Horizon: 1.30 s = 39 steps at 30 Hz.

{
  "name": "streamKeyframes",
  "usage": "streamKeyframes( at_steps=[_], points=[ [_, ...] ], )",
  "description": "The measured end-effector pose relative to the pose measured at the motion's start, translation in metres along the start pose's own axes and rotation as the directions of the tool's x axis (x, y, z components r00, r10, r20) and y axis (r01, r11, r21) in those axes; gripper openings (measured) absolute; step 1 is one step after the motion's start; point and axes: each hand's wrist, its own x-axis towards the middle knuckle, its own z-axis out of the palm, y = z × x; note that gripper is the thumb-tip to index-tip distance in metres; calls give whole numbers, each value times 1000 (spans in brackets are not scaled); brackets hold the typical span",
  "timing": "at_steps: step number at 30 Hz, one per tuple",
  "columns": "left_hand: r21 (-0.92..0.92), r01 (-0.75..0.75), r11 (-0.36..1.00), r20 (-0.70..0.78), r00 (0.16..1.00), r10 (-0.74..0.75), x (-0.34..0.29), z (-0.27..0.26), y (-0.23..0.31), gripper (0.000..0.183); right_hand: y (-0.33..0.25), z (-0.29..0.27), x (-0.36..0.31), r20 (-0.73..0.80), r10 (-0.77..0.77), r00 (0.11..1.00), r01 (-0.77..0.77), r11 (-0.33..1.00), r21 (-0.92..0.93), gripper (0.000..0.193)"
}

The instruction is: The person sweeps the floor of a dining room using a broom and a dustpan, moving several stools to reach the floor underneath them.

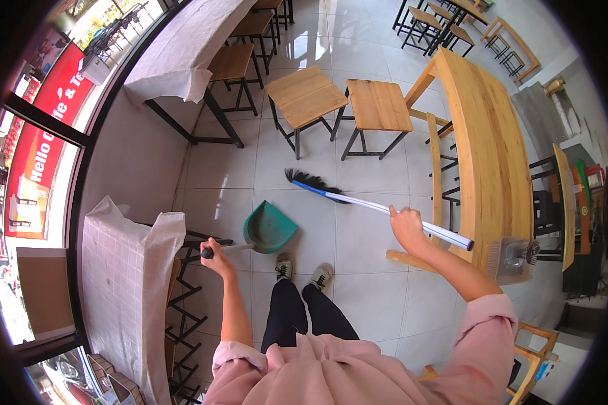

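My left hand (pixel 219 257) is closed around the dark-tipped handle of a green dustpan (pixel 270 228). The pan rests on the tiled floor just ahead of my feet, its wide mouth facing up and to the right. In my right hand (pixel 408 228) is the white pole of a broom (pixel 378 206), gripped partway along, with its far end sticking out to the right. The broom's blue neck and black bristles (pixel 294 177) lie low at the floor, ahead of the dustpan and apart from it.
Two wooden stools (pixel 305 96) with black legs stand ahead. A long wooden table (pixel 490 148) is at the right, with a clear plastic container (pixel 513 258) on its near end. Cloth-covered tables (pixel 125 253) line the left wall beside a window.
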Motion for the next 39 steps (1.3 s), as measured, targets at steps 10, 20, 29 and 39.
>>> streamKeyframes(
  at_steps=[10, 20, 29, 39],
  points=[
    [0, 4, 1000, -12, 1000, -4, -6, -8, 1, 28, -65, 38, 96, 43, 42, 998, -48, 986, 161, 49],
    [-33, 46, 998, -59, 997, -47, -9, -20, 10, 28, 8, 31, 5, -16, -119, 993, 119, 992, 32, 46],
    [53, 75, 996, -106, 992, -69, -2, -50, 6, 27, -32, -51, 88, -307, -91, 947, 85, 996, -32, 37],
    [71, 73, 995, -84, 994, -67, 19, -58, 1, 28, -183, -41, 185, -60, -85, 995, 91, 989, 113, 47]
  ],
)
